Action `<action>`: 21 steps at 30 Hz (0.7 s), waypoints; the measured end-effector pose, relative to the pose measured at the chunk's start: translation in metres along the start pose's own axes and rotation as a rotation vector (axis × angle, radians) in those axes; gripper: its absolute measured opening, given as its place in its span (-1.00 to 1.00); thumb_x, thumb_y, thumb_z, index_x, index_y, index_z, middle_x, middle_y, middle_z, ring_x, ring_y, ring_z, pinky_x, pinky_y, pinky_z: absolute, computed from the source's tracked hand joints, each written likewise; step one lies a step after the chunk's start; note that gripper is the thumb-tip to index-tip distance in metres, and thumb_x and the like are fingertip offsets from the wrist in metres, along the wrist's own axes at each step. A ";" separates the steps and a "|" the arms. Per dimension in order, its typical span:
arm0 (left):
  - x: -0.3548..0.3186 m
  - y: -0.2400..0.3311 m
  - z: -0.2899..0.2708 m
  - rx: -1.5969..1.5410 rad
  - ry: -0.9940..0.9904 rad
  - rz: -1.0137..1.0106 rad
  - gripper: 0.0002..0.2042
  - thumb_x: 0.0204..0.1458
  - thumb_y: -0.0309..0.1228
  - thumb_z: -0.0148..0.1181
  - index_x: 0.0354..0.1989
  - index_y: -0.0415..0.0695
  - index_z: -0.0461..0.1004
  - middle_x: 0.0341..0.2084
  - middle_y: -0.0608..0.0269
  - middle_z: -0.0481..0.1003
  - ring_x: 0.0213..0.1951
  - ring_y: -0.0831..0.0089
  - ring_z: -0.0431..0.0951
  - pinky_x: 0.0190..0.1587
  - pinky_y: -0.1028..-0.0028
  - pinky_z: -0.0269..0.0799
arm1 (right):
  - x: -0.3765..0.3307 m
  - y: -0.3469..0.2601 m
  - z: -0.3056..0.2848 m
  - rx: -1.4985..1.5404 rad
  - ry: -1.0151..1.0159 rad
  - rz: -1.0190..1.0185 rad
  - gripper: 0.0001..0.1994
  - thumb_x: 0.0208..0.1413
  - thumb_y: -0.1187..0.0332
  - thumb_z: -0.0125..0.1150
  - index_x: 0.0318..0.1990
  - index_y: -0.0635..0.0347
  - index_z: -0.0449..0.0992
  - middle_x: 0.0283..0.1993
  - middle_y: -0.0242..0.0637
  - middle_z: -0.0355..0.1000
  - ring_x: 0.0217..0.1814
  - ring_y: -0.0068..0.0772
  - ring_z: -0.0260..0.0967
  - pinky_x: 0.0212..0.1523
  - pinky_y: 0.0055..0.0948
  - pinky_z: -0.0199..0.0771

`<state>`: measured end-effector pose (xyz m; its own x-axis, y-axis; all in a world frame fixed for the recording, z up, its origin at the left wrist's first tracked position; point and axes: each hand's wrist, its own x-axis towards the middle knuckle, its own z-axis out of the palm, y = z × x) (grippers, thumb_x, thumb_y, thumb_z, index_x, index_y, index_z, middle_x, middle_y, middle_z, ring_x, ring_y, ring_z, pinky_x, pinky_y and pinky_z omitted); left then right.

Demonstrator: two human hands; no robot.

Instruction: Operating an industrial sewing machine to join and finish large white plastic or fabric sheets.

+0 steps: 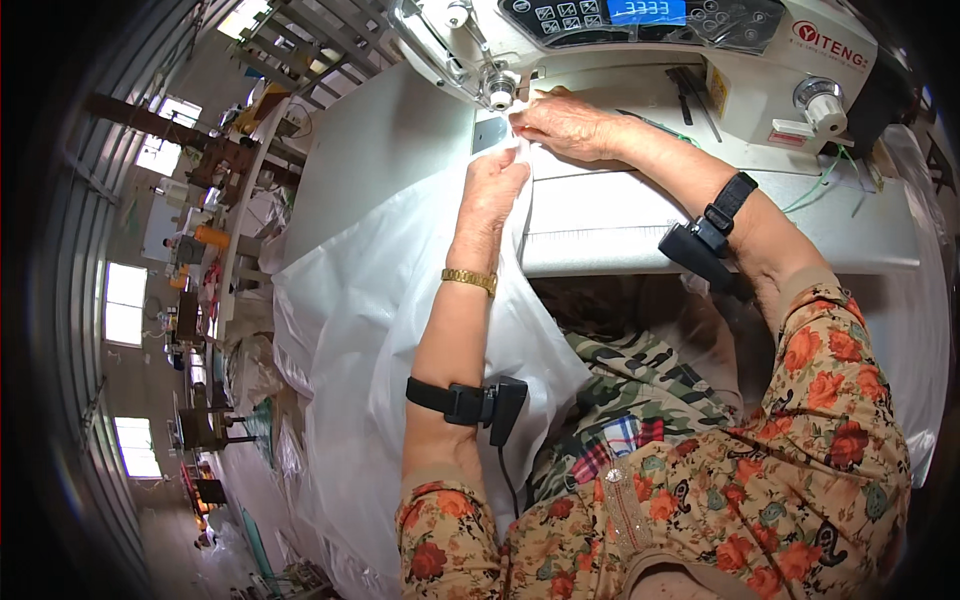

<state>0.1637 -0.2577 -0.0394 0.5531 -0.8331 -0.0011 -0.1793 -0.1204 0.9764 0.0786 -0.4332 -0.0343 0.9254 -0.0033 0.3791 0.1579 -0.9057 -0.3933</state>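
Observation:
White sheer fabric point(370, 270) spreads over the left part of the table and hangs down across my lap. My left hand point(492, 188) is closed on its gathered edge just in front of the sewing machine's needle area. Beyond it, my right hand point(562, 122) pinches the same edge right beside the presser foot, under the lit head of the sewing machine point(640, 30). The right fingertips partly hide the needle and the fabric there.
The machine's pale table point(600, 225) has a ruler scale along its front edge. Dark scissors or snips point(687, 95) lie by the machine's body. Green thread point(825, 185) trails at the right. Farther left is a workshop with other tables, barred railings and bright windows point(124, 304).

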 end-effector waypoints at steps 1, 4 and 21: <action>-0.002 -0.001 0.003 0.041 0.039 -0.001 -0.68 0.04 -0.51 0.18 -0.02 -0.37 0.54 -0.49 0.47 0.46 -0.49 0.72 0.31 -0.42 0.63 0.22 | 0.000 -0.001 -0.002 -0.021 0.008 -0.016 -0.75 0.33 0.25 -0.02 -0.13 0.23 0.51 -0.19 0.00 0.51 -0.04 0.07 0.47 0.01 0.01 0.42; -0.003 -0.006 0.004 0.227 0.097 0.012 -0.65 -0.03 -0.47 0.17 -0.08 -0.45 0.55 -0.50 0.16 0.57 -0.43 0.55 0.48 -0.32 0.49 0.42 | 0.003 -0.004 -0.004 -0.025 -0.037 0.005 -0.74 0.32 0.25 -0.03 -0.14 0.25 0.50 -0.21 0.01 0.52 -0.07 0.05 0.48 -0.01 0.01 0.44; -0.009 0.001 0.017 0.806 0.204 0.277 -0.55 -0.06 -0.41 0.18 0.04 -0.34 0.55 -0.66 0.07 0.46 -0.57 0.33 0.47 -0.37 0.31 0.42 | 0.003 -0.012 0.002 -0.070 0.006 0.158 -0.77 0.13 0.26 0.11 -0.22 0.24 0.51 -0.28 -0.03 0.52 -0.12 0.01 0.48 -0.07 -0.04 0.44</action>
<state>0.1452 -0.2598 -0.0424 0.5254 -0.7855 0.3271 -0.8065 -0.3372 0.4856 0.0804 -0.4219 -0.0303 0.9348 -0.1502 0.3219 -0.0139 -0.9211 -0.3892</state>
